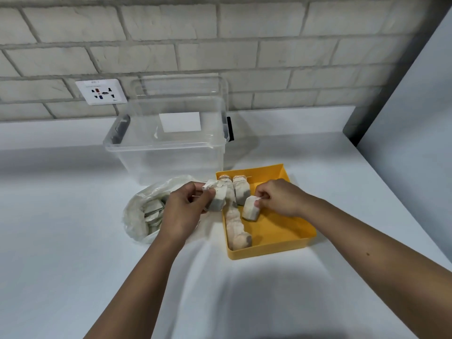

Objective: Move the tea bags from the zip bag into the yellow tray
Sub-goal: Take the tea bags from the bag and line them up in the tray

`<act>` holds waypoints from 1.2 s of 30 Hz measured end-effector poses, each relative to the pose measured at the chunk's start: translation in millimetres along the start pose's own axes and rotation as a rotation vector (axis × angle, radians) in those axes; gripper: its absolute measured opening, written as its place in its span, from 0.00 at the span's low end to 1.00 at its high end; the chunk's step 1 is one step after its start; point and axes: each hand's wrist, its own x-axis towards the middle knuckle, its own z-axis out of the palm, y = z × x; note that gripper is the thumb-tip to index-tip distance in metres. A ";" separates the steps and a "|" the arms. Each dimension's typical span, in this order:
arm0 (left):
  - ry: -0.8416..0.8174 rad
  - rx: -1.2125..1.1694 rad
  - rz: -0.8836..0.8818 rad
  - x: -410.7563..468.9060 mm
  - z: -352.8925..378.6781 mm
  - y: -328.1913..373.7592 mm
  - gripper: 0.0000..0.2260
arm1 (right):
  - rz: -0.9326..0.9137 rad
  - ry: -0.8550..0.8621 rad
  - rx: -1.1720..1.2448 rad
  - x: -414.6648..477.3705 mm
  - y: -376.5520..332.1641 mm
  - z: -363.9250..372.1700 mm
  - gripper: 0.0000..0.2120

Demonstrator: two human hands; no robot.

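A clear zip bag [141, 211] lies on the white table, left of centre, with several tea bags showing inside. To its right sits the yellow tray [276, 231]; a row of tea bags [236, 223] runs along its left wall and one more [241, 188] stands at its far end. My left hand [186, 209] holds a small bunch of tea bags [216, 196] between the zip bag and the tray's left edge. My right hand [278, 196] pinches a single tea bag [250, 207] by its top, low over the tray's middle.
An open clear plastic storage box [168, 148] stands behind the zip bag and tray, its lid leaning on the brick wall. A wall socket [101, 91] is to its left. The table's right edge [391, 192] runs diagonally beside the tray.
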 end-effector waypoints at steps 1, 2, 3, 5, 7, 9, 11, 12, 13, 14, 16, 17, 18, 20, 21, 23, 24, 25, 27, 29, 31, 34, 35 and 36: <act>0.001 0.010 -0.005 1.7 -0.2 -1.8 0.03 | -0.001 -0.006 -0.017 5.4 0.1 2.0 0.06; 0.001 0.014 -0.011 3.1 -0.2 -3.3 0.03 | 0.001 -0.002 -0.040 10.8 -0.3 3.5 0.07; 0.001 0.013 -0.016 4.1 -0.5 -4.3 0.03 | 0.003 0.012 -0.069 15.7 -1.5 4.3 0.07; 0.003 0.000 -0.035 7.1 -0.7 -5.7 0.03 | 0.004 0.064 -0.121 25.6 -3.4 5.4 0.09; 0.005 -0.016 -0.049 9.1 -0.8 -6.0 0.02 | -0.001 0.122 -0.144 33.8 -5.2 6.4 0.09; 0.005 -0.026 -0.057 10.0 -1.0 -6.0 0.02 | -0.001 0.152 -0.147 39.2 -6.4 7.7 0.08; 0.001 -0.037 -0.067 10.6 -0.8 -6.2 0.02 | 0.001 0.152 -0.149 43.4 -6.6 9.7 0.08; -0.001 -0.044 -0.073 10.7 -0.6 -5.8 0.02 | 0.002 0.149 -0.154 44.9 -6.6 11.2 0.08; 0.000 -0.048 -0.078 11.0 -0.6 -5.6 0.02 | 0.003 0.150 -0.163 46.3 -6.5 12.3 0.07; 0.000 -0.052 -0.082 11.4 -0.7 -5.9 0.02 | 0.005 0.155 -0.171 47.5 -5.9 13.8 0.08; -0.003 -0.057 -0.090 11.8 -1.0 -6.3 0.02 | 0.011 0.179 -0.163 49.7 -4.4 16.8 0.08; -0.005 -0.054 -0.093 11.8 -1.2 -6.1 0.02 | 0.012 0.190 -0.152 50.4 -3.8 18.0 0.09; -0.006 -0.044 -0.093 11.6 -1.0 -5.5 0.02 | 0.011 0.193 -0.134 50.3 -2.9 18.6 0.09; 0.000 -0.042 -0.096 10.0 -0.2 -3.6 0.04 | 0.007 0.198 -0.072 47.1 -0.5 18.7 0.10; 0.003 -0.068 -0.104 8.6 0.4 -1.7 0.04 | 0.005 0.213 -0.031 44.1 1.0 18.4 0.11; -0.007 -0.154 -0.135 5.8 2.6 2.7 0.04 | -0.013 0.317 0.096 34.8 2.0 17.6 0.10; -0.016 -0.188 -0.145 4.7 3.4 4.8 0.04 | -0.023 0.387 0.208 29.1 -0.5 17.0 0.09; -0.026 -0.208 -0.152 3.7 4.5 6.7 0.05 | -0.028 0.433 0.368 22.2 -5.8 15.7 0.08; -0.046 -0.220 -0.156 1.6 6.8 9.5 0.03 | -0.051 0.403 0.763 6.1 -23.3 11.8 0.06; -0.060 -0.207 -0.152 -0.9 9.4 12.0 0.02 | -0.077 0.347 0.949 -7.0 -38.7 9.4 0.06; -0.076 -0.191 -0.147 -3.4 11.4 13.2 0.01 | -0.090 0.364 0.940 -12.4 -45.6 11.2 0.07; -0.095 -0.208 -0.161 -6.7 13.3 14.9 0.01 | -0.067 0.403 0.978 -12.8 -43.7 14.7 0.07; -0.101 -0.213 -0.169 -7.6 13.8 15.7 0.02 | -0.054 0.410 1.003 -13.1 -41.6 15.7 0.06; -0.106 -0.216 -0.175 -8.1 14.0 16.0 0.01 | -0.041 0.417 1.036 -13.9 -39.7 16.0 0.06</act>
